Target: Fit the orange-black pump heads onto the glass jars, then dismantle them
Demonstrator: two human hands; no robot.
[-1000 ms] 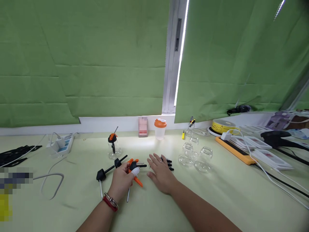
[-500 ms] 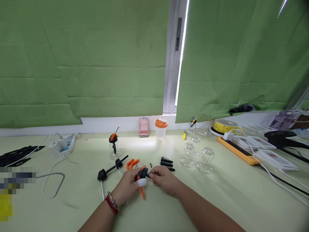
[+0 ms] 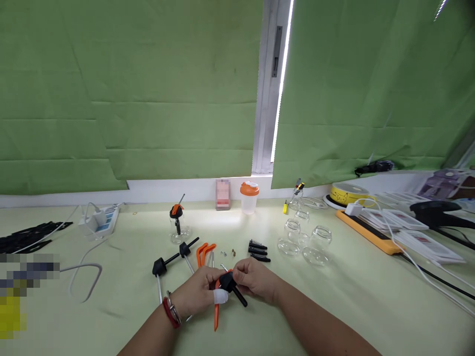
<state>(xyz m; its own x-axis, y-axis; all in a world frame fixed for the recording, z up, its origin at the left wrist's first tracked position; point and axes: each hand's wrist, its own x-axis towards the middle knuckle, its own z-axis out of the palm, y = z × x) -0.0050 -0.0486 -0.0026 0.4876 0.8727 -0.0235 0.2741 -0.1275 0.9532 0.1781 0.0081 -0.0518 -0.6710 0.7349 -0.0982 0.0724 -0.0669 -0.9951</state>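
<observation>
My left hand, a white wrap on its thumb, is closed round a black faceted cap. An orange handle and a black tube stick out from the cap. With fingers pinched at the cap's upper right edge, my right hand hides what lies between its fingertips. Left of my hands lie two similar black caps with metal rods, one cap nearer and another behind it. Two loose orange handles, small brown bits and black bristled pieces lie just beyond.
A glass jar with a black-and-orange top stands at the back left. Several empty glass jars stand to the right. Farther right is an orange-edged power strip with cables. An orange-lidded cup stands by the wall.
The cap has turned in my left hand, and its black tube now points down toward the right. My right hand has shifted from the tube to the cap's upper edge.
</observation>
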